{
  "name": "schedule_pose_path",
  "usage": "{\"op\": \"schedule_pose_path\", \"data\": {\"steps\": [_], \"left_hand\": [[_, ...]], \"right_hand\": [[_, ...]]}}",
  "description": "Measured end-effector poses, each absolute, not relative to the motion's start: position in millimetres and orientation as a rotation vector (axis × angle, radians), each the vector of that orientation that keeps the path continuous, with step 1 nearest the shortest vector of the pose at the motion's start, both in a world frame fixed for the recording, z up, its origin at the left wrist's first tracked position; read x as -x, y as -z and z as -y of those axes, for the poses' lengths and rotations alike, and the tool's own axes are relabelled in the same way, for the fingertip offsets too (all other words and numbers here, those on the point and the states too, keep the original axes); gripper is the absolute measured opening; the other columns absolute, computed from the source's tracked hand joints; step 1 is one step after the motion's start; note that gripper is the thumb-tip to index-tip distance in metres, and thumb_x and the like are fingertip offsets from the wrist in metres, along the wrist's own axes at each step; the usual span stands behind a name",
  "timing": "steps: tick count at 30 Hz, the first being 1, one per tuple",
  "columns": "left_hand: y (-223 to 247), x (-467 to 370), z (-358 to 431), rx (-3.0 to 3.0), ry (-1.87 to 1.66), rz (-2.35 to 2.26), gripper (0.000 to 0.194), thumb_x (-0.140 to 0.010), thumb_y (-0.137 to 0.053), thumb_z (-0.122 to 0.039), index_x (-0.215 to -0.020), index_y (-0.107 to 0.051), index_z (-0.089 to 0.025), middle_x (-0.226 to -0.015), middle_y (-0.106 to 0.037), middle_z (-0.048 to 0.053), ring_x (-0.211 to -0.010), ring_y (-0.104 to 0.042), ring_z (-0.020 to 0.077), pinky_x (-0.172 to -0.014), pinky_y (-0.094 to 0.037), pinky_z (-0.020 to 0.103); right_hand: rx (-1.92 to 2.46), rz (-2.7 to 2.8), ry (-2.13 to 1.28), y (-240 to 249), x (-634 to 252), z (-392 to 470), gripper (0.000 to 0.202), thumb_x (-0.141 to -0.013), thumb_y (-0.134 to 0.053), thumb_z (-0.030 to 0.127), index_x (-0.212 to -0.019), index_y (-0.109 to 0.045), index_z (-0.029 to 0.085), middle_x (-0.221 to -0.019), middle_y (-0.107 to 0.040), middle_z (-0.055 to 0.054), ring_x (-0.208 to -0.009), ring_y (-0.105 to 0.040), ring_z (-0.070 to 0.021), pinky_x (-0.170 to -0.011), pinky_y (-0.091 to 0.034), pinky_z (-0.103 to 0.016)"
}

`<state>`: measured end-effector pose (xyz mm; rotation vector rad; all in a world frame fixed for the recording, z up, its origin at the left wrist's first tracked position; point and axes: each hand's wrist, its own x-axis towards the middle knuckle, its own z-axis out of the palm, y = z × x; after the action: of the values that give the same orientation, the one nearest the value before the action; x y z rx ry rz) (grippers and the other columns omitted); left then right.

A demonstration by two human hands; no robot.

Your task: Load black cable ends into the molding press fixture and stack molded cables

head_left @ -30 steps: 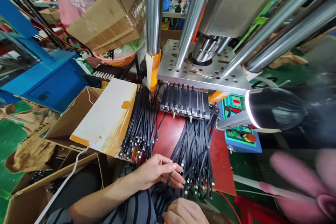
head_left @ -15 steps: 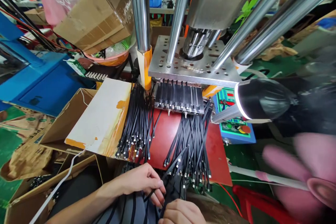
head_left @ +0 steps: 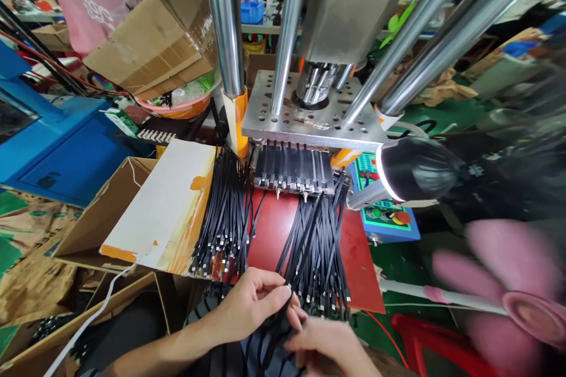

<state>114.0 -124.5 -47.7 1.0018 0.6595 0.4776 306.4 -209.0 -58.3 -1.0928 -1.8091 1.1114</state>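
My left hand is closed in a pinch on a black cable, over my lap at the near edge of the red board. Close against its fingertips is my right hand, its fingers curled and slightly blurred; what lies in them is hidden. More black cables hang below the hands over my legs. One bundle of black cables with metal plugs lies just beyond my hands, and another bundle lies to the left. A metal mould holding several cables side by side sits under the press plate.
Steel columns rise around the press. At right are a lamp, a control box with buttons, and a spinning pink fan. A white-topped board and open cardboard boxes stand at left.
My left hand has moved up and right, and my right hand has risen to meet it, fingertips together. The view has shifted slightly.
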Motion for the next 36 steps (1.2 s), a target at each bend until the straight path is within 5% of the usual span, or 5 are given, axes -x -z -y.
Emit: {"op": "schedule_pose_path", "data": {"steps": [5,12,23,27,36], "left_hand": [[63.1,-109.2,115.7,-1.391,-0.579,-0.910,0.045,-0.103,-0.054,-0.050,-0.101,-0.081,-0.014,-0.095,-0.082,0.009,-0.087,-0.077,0.0207,-0.082,-0.057,0.026],[74.8,-100.5,113.4,-1.479,-0.507,-0.985,0.042,-0.103,-0.054,-0.049,-0.106,-0.081,-0.017,-0.092,-0.083,0.007,-0.081,-0.079,0.0205,-0.087,-0.060,0.027],[38.7,-123.1,76.1,-1.700,-0.535,-0.836,0.034,-0.095,-0.067,-0.035,-0.125,-0.073,-0.018,-0.114,-0.079,0.007,-0.100,-0.075,0.0204,-0.098,-0.056,0.030],[19.2,-145.7,44.7,-1.767,-0.756,-0.696,0.024,-0.095,-0.069,-0.037,-0.100,-0.078,-0.015,-0.099,-0.076,0.008,-0.087,-0.070,0.0179,-0.082,-0.056,0.028],[13.0,-151.0,42.4,-1.549,-0.681,-0.706,0.021,-0.096,-0.069,-0.032,-0.102,-0.080,-0.016,-0.090,-0.080,0.006,-0.081,-0.072,0.0161,-0.078,-0.055,0.025]], "right_hand": [[1.489,1.318,-1.293,53.8,-306.9,170.0,0.054,-0.095,-0.063,0.061,-0.065,-0.070,0.017,-0.066,-0.062,-0.003,-0.062,-0.056,-0.0143,-0.060,-0.044,-0.026],[1.245,0.895,-1.376,64.7,-282.4,128.3,0.040,-0.088,-0.074,0.055,-0.102,-0.067,0.019,-0.082,-0.064,-0.001,-0.068,-0.057,-0.0140,-0.062,-0.047,-0.025],[1.297,1.027,-0.962,67.6,-290.9,139.0,0.032,-0.098,-0.065,0.041,-0.075,-0.061,0.019,-0.072,-0.049,0.001,-0.063,-0.044,-0.0122,-0.056,-0.036,-0.025],[1.327,1.121,-0.876,70.2,-289.2,145.4,0.030,-0.099,-0.064,0.036,-0.074,-0.062,0.019,-0.071,-0.050,0.001,-0.065,-0.046,-0.0135,-0.059,-0.040,-0.025],[1.352,1.048,-0.837,73.6,-300.8,160.8,0.020,-0.100,-0.064,0.031,-0.111,-0.079,0.025,-0.086,-0.068,-0.004,-0.055,-0.058,-0.0118,-0.051,-0.048,-0.025]]}}
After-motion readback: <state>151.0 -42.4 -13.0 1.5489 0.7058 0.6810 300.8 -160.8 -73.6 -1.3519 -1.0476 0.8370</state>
